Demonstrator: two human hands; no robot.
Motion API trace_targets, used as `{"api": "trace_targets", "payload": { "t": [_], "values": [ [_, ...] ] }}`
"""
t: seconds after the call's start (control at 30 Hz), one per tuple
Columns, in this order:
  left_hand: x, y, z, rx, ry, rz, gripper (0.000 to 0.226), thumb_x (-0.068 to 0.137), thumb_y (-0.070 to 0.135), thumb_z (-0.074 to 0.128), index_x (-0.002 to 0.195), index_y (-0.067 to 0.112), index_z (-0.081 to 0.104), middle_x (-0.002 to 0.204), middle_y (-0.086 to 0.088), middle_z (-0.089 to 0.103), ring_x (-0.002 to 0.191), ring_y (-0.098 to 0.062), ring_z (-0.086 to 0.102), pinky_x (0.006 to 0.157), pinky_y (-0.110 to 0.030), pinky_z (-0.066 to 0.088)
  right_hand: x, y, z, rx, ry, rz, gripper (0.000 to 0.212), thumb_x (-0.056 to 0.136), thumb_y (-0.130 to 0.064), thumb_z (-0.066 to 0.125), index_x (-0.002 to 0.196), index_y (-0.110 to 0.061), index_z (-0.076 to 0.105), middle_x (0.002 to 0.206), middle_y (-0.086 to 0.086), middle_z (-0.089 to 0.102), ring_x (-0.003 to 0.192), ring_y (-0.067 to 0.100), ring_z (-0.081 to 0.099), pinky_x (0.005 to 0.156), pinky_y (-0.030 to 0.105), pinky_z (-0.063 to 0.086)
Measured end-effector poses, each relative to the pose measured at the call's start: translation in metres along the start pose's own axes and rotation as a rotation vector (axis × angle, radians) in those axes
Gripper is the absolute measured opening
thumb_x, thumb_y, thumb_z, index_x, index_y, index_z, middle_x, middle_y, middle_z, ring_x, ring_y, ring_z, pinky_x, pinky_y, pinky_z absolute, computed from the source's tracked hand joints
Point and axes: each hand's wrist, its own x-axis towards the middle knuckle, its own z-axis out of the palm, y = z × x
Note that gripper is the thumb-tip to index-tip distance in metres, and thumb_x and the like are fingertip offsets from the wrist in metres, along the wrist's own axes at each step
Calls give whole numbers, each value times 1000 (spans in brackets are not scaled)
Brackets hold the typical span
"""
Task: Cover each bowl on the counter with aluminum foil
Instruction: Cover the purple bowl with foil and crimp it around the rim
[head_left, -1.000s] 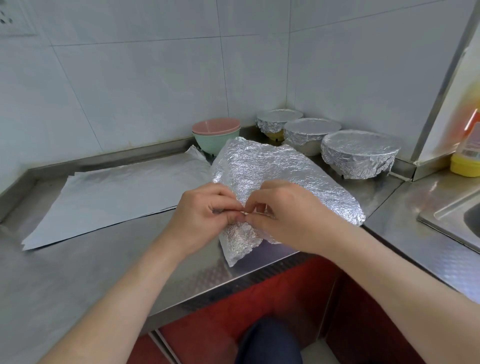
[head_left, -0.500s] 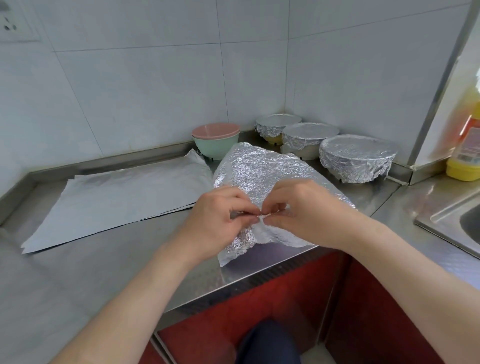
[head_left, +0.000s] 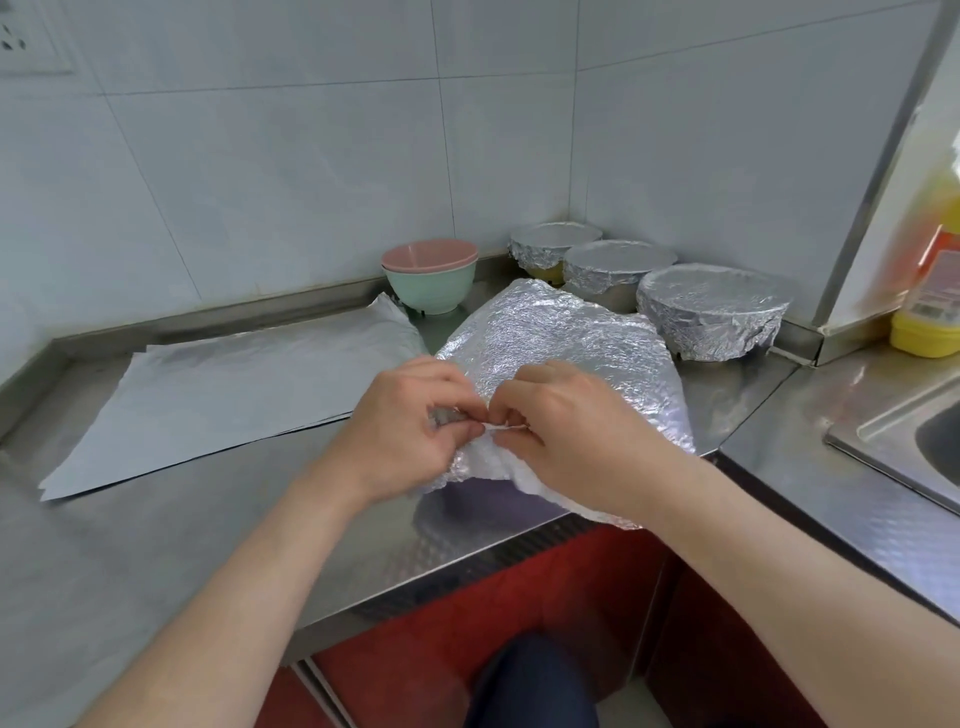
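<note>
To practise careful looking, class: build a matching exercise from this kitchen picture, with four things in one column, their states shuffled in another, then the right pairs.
Things
1. crumpled foil sheet
2. stacked bowls
3. flat foil sheets
4. rightmost bowl

States
A. uncovered, pink inside green
B. already covered
C. pinched by the left hand and the right hand
D. lying spread on the counter

Pairs: 1-C, 2-A, 3-D, 4-B

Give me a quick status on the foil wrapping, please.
Left hand and right hand both pinching near edge of crinkled foil sheet. Three bowls at back covered; pink-and-green stack uncovered. Spare sheets to the left, nothing blocking.
</note>
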Motion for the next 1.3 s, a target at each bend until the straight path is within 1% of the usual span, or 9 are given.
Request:
{"api": "trace_targets", "payload": {
  "t": [0.07, 0.13, 0.3, 0.43, 0.67, 0.83, 1.0, 1.13, 1.3],
  "values": [
    [0, -1, -6, 9, -7, -7, 15, 71, 22, 73, 85, 24, 78, 88, 15, 65, 87, -6, 57, 82, -19, 44, 0, 6, -12, 93, -92, 52, 24, 93, -37, 59, 114, -26, 64, 108, -3, 56, 105, 19, 51, 90, 40, 42],
    [1, 1, -8, -6, -2, -21, 15, 73, 26, 77, 88, 26, 78, 90, 16, 65, 91, -8, 58, 84, -19, 43, -1, 11, -22, 152, -106, 99, 25, 93, -39, 58, 116, -31, 64, 112, -6, 54, 109, 15, 49, 96, 42, 40],
    [2, 2, 4, 10, -9, 34, 10, 73, 28, 78, 83, 25, 79, 80, 15, 65, 82, -6, 54, 74, -21, 43, -5, 15, -25, 207, -169, 97, 23, 88, -37, 66, 108, -26, 68, 97, -8, 57, 90, 11, 55, 86, 35, 46],
    [1, -3, 6, 18, 12, 67, 10, 71, 24, 76, 78, 18, 78, 76, 9, 66, 76, -6, 54, 70, -22, 45, -4, 11, -13, 182, -77, 84, 16, 87, -28, 69, 102, -21, 68, 87, -10, 54, 83, 9, 49, 80, 34, 46],
    [3, -7, 6, -10, 23, 53, 7, 67, 19, 77, 73, 15, 77, 73, 7, 69, 75, -4, 54, 70, -21, 45, -1, 1, 0, 25, 45, 63, 12, 88, -23, 69, 98, -16, 69, 89, 0, 60, 89, 24, 56, 66, 32, 36],
    [4, -10, 7, -41, 29, 20, 8, 67, 17, 78, 75, 16, 78, 75, 9, 68, 76, -5, 57, 71, -22, 46, -3, -1, 12, -105, 111, 50, 12, 74, -15, 79, 81, -12, 69, 72, 5, 58, 70, 30, 58, 55, 29, 29],
    [3, -10, 0, 3, -21, 0, 12, 72, 14, 83, 82, 19, 79, 82, 11, 67, 83, -8, 58, 75, -17, 44, -8, 6, 4, 76, 76, 58, 19, 89, -30, 66, 103, -18, 71, 90, 1, 61, 87, 20, 56, 69, 30, 38],
    [5, -3, -6, -25, -27, -76, 19, 75, 24, 82, 93, 24, 78, 94, 16, 66, 95, -6, 58, 85, -14, 42, -9, 23, -13, 238, 145, 115, 11, 90, -20, 67, 92, -15, 77, 86, 4, 65, 81, 18, 59, 76, 39, 47],
    [12, 13, 10, -75, -5, -48, 9, 77, 31, 78, 86, 28, 79, 83, 14, 67, 84, -8, 59, 71, -16, 44, -8, 30, -21, 263, 45, 152, 8, 85, -23, 73, 90, -24, 78, 85, -3, 65, 78, 10, 60, 74, 25, 44]
  ]
}}
